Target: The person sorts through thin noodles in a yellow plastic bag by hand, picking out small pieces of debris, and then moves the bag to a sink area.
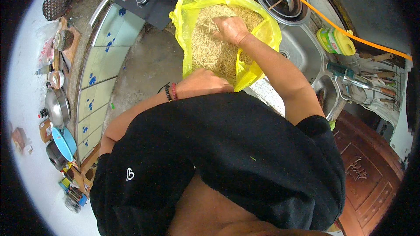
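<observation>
A translucent yellow plastic bag [186, 42] gapes wide in front of me. Thin, pale tan dried strands [210, 50] fill it; their exact kind is unclear. My right hand [229, 29] reaches down into the bag, its fingers curled around a small bunch of the strands. At the bag's near edge, my left hand [208, 82] grips the rim, with its fingertips partly hidden. Two beaded bracelets [171, 92], one black and one red, circle the left wrist.
Right of the bag is a steel sink [297, 46], with a metal basin [306, 13] holding a ladle and chopsticks at its far end. A yellow jug [338, 41] and an orange hose [325, 16] lie beyond. Tiled cabinets [101, 62] and a lidded pan [57, 106] line the left.
</observation>
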Tool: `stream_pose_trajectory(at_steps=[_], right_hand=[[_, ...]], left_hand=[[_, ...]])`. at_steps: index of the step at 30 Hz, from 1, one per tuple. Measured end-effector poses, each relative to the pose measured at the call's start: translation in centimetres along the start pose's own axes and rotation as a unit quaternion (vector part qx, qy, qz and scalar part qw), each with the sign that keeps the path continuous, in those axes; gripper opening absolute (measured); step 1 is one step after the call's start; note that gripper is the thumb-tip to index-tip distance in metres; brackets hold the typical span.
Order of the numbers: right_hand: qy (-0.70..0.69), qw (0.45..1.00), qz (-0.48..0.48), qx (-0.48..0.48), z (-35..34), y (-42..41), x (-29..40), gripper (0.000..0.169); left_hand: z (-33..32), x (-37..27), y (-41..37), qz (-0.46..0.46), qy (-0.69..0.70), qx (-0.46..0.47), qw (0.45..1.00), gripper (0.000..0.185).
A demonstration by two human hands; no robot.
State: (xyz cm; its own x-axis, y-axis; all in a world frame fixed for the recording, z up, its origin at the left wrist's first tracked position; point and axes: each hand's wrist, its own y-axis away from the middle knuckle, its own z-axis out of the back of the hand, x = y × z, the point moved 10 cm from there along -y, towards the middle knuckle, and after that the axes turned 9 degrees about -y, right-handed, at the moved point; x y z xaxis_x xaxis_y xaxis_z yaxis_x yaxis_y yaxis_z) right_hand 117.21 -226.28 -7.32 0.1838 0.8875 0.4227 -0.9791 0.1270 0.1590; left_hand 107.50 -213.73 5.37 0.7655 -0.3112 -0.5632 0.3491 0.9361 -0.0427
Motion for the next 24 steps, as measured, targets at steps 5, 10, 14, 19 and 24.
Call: stream_pose_trajectory(at_steps=[5,10,14,19,24], right_hand=[[0.014,0.997,-0.073,-0.027,2.6,-0.6,-0.6,0.032],[0.071,0.997,0.030,-0.004,0.3,1.8,5.1,0.059],[0.195,0.961,0.146,0.132,-7.8,5.2,10.1,0.057],[0.244,0.930,0.246,0.127,-12.4,5.4,10.2,0.050],[0.265,0.919,0.272,0.108,-15.2,5.0,10.4,0.040]], left_hand=[[0.0,0.0,0.1,0.002,-0.012,0.001,1.000,0.020],[0.5,0.3,-0.1,0.009,0.005,0.011,1.000,0.019],[-0.4,0.9,-0.3,0.022,0.016,0.042,0.999,0.028],[-1.8,1.1,-0.7,0.017,-0.009,0.063,0.998,0.026],[-0.4,1.1,-1.3,0.028,0.049,0.037,0.998,0.024]])
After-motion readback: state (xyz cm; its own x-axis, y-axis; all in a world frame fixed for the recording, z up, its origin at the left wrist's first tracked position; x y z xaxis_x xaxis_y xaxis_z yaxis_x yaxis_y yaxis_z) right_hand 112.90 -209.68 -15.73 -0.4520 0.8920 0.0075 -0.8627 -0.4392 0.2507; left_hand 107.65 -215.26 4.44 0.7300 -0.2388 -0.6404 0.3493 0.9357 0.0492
